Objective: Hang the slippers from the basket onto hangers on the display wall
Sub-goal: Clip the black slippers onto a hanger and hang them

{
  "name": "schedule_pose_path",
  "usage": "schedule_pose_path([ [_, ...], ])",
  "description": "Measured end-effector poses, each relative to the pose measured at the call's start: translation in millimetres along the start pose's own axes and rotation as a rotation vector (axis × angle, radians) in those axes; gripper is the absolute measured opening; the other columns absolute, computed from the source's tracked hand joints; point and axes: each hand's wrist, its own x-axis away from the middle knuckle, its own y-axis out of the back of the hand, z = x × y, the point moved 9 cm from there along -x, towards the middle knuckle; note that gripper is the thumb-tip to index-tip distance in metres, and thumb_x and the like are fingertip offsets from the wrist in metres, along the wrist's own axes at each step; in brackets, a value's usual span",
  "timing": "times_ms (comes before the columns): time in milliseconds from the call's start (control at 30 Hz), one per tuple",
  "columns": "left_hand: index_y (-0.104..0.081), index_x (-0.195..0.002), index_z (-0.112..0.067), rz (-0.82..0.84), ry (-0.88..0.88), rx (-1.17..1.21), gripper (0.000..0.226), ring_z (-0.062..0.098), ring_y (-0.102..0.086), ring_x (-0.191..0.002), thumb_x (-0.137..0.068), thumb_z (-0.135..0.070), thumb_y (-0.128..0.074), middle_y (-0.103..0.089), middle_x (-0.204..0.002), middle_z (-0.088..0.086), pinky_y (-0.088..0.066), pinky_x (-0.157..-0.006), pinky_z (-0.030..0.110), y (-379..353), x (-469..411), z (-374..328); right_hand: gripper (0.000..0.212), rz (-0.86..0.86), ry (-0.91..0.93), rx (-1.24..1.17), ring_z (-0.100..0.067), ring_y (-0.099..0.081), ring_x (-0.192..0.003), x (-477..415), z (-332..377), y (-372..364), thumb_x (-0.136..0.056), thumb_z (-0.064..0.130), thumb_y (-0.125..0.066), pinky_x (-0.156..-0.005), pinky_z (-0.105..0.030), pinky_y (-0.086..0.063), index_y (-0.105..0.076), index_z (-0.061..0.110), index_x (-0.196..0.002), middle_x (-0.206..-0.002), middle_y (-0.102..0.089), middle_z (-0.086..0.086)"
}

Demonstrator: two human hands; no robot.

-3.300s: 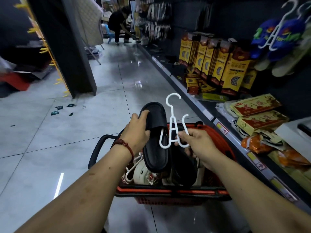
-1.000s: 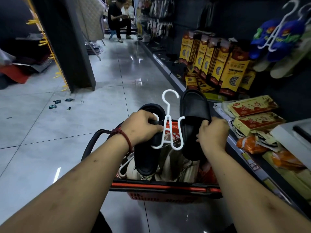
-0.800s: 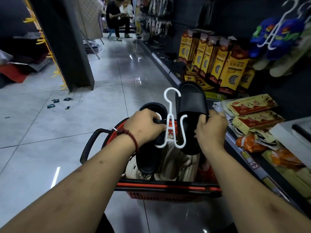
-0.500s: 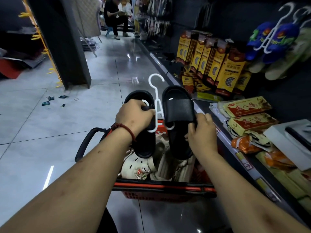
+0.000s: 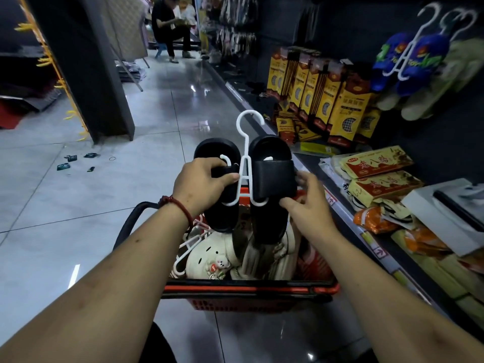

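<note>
Basket (image 5: 251,289) below, shelf (image 5: 366,231) R

Shop aisle: stocked shelves (image 5: 337,163), hung slippers (image 5: 408,61).

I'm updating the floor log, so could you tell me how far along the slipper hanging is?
Done: blue slippers hang on the display wall. In hand: both black slippers sit on the white hanger, held by the left hand and right hand, not yet hung. Left: cream slippers remain in the red basket.
</note>
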Motion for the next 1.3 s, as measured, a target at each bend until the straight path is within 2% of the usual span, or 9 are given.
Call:
schedule_pose_path([
  [67, -0.071, -0.085, -0.025, 0.010, -0.033, -0.027, 0.039, 0.015, -0.067, -0.081, -0.071, -0.061, -0.065, -0.070, -0.078, -0.008, -0.057, -0.074, 0.040, -0.6, 1.9, -4.0, 0.074, 0.001, 0.157, 0.131, -0.010, -0.058, -0.091, 5.0, 22.2, 2.3, -0.082, 0.024, -0.075, -0.076, -0.019, -0.046, -0.037, 0.037, -0.144, -0.137, -0.033, 0.014],
  [233, -0.072, -0.086, -0.028, 0.037, -0.053, -0.016, 0.036, 0.012, -0.067, -0.081, -0.074, -0.061, -0.067, -0.071, -0.079, -0.011, -0.057, -0.074, 0.039, -4.3, 3.7, -6.3, 0.082, 0.059, 0.395, 0.327, -0.006, -0.036, -0.137, 14.9, 55.8, 1.8, -0.083, 0.031, -0.074, -0.101, -0.028, -0.041, -0.030, 0.041, -0.151, -0.155, -0.020, 0.021],
  [400, -0.073, -0.093, -0.027, -0.017, -0.089, -0.048, 0.031, 0.015, -0.066, -0.087, -0.077, -0.054, -0.072, -0.072, -0.088, -0.009, -0.055, -0.077, 0.039, -0.9, 8.1, -14.0, 0.036, -0.069, 0.411, 0.310, -0.008, -0.050, -0.108, 15.5, 74.8, 6.0, -0.092, 0.043, -0.064, -0.089, -0.034, -0.047, -0.053, 0.026, -0.121, -0.117, -0.048, 0.013],
  [567, -0.076, -0.097, -0.023, -0.088, -0.051, 0.124, 0.027, 0.012, -0.067, -0.091, -0.074, -0.036, -0.083, -0.073, -0.093, -0.008, -0.055, -0.087, 0.036, 4.7, 14.8, -30.4, 0.039, -0.163, 0.242, 0.330, -0.019, -0.054, -0.111, 0.2, 68.8, 14.1, -0.094, 0.050, -0.062, -0.088, -0.034, -0.045, -0.064, 0.020, -0.120, -0.110, -0.054, 0.006],
  [767, -0.076, -0.086, -0.026, -0.055, 0.013, 0.228, 0.015, 0.008, -0.068, -0.087, -0.075, -0.034, -0.083, -0.073, -0.086, -0.012, -0.056, -0.088, 0.038, 4.8, 14.7, -35.0, 0.018, -0.126, 0.111, 0.015, -0.015, -0.059, -0.099, -4.5, 68.2, 21.5, -0.088, 0.038, -0.074, -0.084, -0.034, -0.049, -0.070, 0.022, -0.097, -0.097, -0.055, 0.012],
  [1000, -0.074, -0.087, -0.031, -0.013, -0.171, -0.161, 0.033, 0.012, -0.066, -0.089, -0.074, -0.061, -0.073, -0.073, -0.091, -0.013, -0.056, -0.077, 0.036, 16.6, 8.0, -104.7, 0.014, -0.160, -0.043, -0.121, -0.029, -0.068, -0.090, 8.7, 85.5, 67.4, -0.088, 0.024, -0.077, -0.069, -0.031, -0.050, -0.074, 0.011, -0.082, -0.092, -0.072, -0.012],
  [1100, -0.075, -0.087, -0.032, -0.007, -0.192, -0.198, 0.035, 0.012, -0.067, -0.089, -0.073, -0.064, -0.072, -0.073, -0.092, -0.013, -0.057, -0.076, 0.036, 15.6, 10.3, -141.7, 0.020, -0.206, -0.040, -0.120, -0.032, -0.069, -0.090, 15.0, 99.7, 105.5, -0.086, 0.022, -0.078, -0.080, -0.043, -0.057, -0.074, 0.003, -0.085, -0.093, -0.073, -0.018],
  [1233, -0.069, -0.065, -0.046, 0.008, -0.211, -0.164, 0.025, 0.014, -0.068, -0.084, -0.064, -0.071, -0.071, -0.072, -0.083, -0.016, -0.058, -0.074, 0.036, 12.3, 21.7, -196.5, 0.036, -0.297, 0.016, -0.065, -0.025, -0.051, -0.057, 33.2, 120.7, 166.6, -0.079, 0.026, -0.080, -0.059, -0.035, -0.044, -0.064, -0.004, -0.071, -0.062, -0.051, -0.011],
  [1300, -0.072, -0.070, -0.042, 0.021, -0.257, -0.154, 0.025, 0.014, -0.068, -0.085, -0.067, -0.067, -0.072, -0.072, -0.085, -0.017, -0.058, -0.074, 0.036, 3.0, 31.8, -228.6, 0.038, -0.365, 0.026, -0.071, -0.020, -0.037, -0.054, 47.1, 123.4, 200.9, -0.077, 0.024, -0.080, -0.056, -0.033, -0.035, -0.054, 0.007, -0.055, -0.057, -0.038, -0.006],
])
